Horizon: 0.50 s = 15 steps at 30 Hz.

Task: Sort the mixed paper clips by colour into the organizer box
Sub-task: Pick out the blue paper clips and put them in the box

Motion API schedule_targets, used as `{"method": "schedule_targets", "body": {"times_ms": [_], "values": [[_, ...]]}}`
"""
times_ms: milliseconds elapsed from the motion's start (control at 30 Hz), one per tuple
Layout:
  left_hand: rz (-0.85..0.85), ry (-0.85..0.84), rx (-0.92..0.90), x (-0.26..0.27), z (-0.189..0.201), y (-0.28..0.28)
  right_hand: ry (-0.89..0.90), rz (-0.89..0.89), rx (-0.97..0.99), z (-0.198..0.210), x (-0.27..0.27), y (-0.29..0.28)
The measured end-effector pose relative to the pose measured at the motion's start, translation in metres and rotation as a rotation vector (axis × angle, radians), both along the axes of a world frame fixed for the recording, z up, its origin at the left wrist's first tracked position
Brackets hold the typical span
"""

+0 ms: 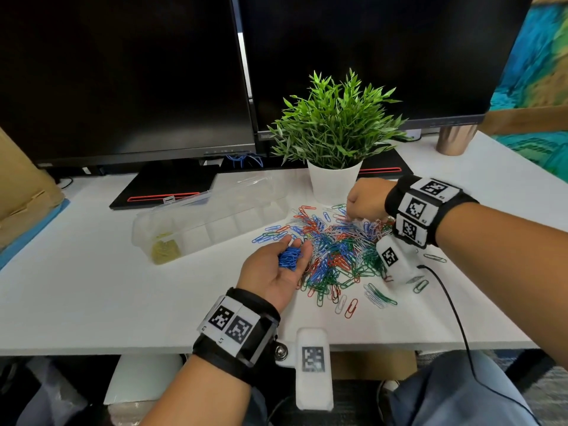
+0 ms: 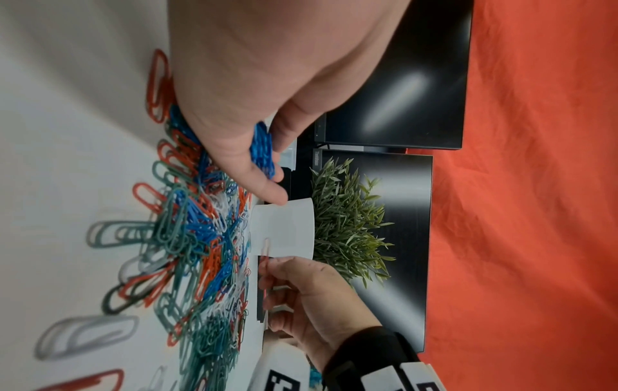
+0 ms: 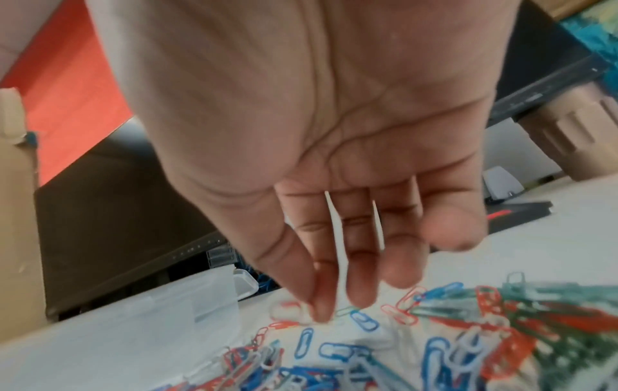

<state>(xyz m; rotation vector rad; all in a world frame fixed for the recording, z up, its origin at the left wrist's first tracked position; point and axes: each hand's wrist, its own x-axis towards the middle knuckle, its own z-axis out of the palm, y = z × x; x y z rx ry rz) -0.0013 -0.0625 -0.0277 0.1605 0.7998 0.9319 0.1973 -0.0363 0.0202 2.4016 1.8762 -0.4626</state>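
Left hand (image 1: 273, 270) cups a bunch of blue paper clips (image 1: 289, 257) beside the mixed pile (image 1: 335, 250), right hand (image 3: 334, 201) reaches down with fingers straight, organizer box (image 1: 215, 222) lies far-left, a monitor (image 1: 384, 56) reads "ThinkVision".

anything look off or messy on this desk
Mostly the expected mess: the mixed paper clips lie spread in a loose pile on the white desk, with strays lying apart from it by the right wrist. The organizer box sits askew, and only its end compartment holds yellow clips. Nothing looks damaged.
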Motion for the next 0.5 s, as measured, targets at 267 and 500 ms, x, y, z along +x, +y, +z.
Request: {"method": "schedule_targets", "body": {"times_ms": [267,500], "values": [[-0.006,-0.012,0.001,0.000,0.000,-0.002,-0.053,0.136,0.094,-0.011,-0.007,0.006],[-0.001,-0.016,-0.001,-0.004,-0.003,0.000,-0.028,0.102,0.034,-0.018,-0.017,0.009]]}}
